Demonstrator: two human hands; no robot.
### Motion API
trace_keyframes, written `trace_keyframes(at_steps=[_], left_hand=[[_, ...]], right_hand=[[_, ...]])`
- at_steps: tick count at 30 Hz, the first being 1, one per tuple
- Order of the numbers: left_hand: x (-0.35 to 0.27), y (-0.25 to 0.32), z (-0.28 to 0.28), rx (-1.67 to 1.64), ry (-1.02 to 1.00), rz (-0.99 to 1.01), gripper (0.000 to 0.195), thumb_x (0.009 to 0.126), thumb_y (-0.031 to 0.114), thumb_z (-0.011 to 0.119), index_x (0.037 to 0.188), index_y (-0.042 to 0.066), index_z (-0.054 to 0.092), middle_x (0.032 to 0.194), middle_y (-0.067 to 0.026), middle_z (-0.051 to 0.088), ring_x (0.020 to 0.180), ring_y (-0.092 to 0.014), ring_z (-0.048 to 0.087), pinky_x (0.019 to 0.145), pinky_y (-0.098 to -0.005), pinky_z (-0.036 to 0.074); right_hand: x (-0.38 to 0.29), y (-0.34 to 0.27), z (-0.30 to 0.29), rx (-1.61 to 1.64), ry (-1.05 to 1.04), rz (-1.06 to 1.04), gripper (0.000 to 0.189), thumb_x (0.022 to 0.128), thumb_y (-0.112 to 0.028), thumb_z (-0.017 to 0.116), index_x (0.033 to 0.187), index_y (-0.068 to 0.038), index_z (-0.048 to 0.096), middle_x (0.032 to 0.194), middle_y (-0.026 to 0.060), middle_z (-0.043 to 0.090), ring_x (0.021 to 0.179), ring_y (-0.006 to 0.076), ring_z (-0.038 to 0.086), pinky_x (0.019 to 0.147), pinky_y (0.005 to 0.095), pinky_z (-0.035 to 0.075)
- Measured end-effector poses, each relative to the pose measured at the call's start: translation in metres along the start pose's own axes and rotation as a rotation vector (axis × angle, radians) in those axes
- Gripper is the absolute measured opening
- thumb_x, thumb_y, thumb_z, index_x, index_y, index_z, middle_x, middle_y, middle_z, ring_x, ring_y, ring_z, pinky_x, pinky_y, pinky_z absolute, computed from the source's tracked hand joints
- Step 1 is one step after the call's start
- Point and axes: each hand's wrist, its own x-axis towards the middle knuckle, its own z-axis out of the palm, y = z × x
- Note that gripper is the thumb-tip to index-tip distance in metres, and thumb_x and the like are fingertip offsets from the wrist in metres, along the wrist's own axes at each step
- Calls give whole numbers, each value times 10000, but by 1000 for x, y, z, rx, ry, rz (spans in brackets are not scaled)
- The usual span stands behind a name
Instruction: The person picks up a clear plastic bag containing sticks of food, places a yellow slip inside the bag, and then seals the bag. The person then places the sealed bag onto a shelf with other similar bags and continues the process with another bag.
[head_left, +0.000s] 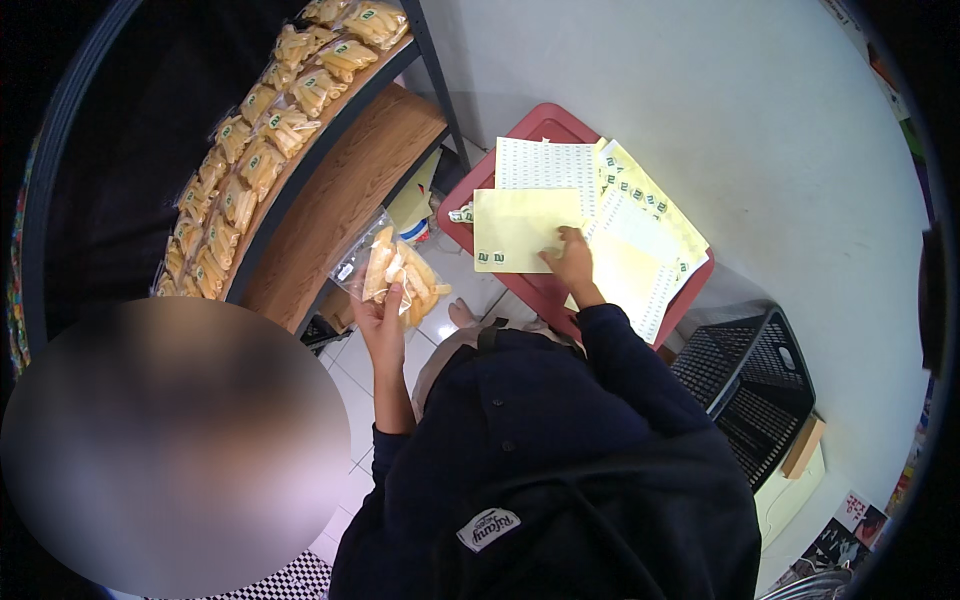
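Observation:
My left hand (381, 319) grips a clear plastic bag (405, 271) of pale yellow stick-shaped snacks, thumb across its front. A small white label or sachet (345, 271) shows near the bag's upper end. My right hand (576, 264) rests at the right part of a yellow sticker backing sheet (525, 217), thumb and fingers apart. Two round stickers with a green mark (491, 257) sit at that sheet's lower left corner. Beneath it lie a sheet of small printed labels (544, 161) and more sticker sheets (637, 187), spread over a red plastic lid (551, 116).
To the left, a shelf rack holds rows of bagged snacks (289, 127) with green-marked stickers; a lower wooden shelf (337, 180) runs below. Black perforated crates (765, 382) stand at the right by the white wall (712, 97). White floor tiles (360, 367) lie below. A blurred oval covers the lower left.

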Motion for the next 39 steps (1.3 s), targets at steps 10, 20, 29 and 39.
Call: trace_keyframes(at_steps=[10, 20, 29, 39], left_hand=[[-6, 3, 1, -25, -38, -13, 432, 814, 13, 513, 1206, -25, 334, 1129, -135, 482, 988, -160, 501, 832, -265, 410], [-10, -4, -16, -68, -1, -50, 454, 814, 19, 530, 1209, -18, 311, 1119, -145, 483, 1002, -167, 499, 844, -267, 414], [-13, -1, -24, -59, 33, -46, 456, 814, 5, 520, 1213, -19, 301, 1125, -147, 480, 1004, -170, 500, 840, -265, 417], [-13, -5, -28, -99, 53, -42, 452, 808, 6, 523, 1206, -30, 312, 1119, -147, 481, 1006, -168, 500, 840, -268, 419]], right_hand=[[-4, -45, 49, -84, -271, -278, 519, 657, -69, 614, 1132, -31, 408, 1034, 118, 549, 965, 298, 506, 810, 370, 420], [0, -55, 61, -70, -330, -368, 539, 612, -13, 587, 1126, -27, 423, 908, 95, 596, 905, 277, 537, 763, 371, 442], [13, -69, 74, -53, -422, -176, 454, 654, 5, 558, 1085, 30, 418, 783, 236, 577, 753, 366, 575, 674, 413, 463], [25, -61, 74, 78, -560, -211, 355, 696, -4, 527, 1045, -2, 464, 705, 183, 594, 690, 293, 597, 630, 353, 459]])
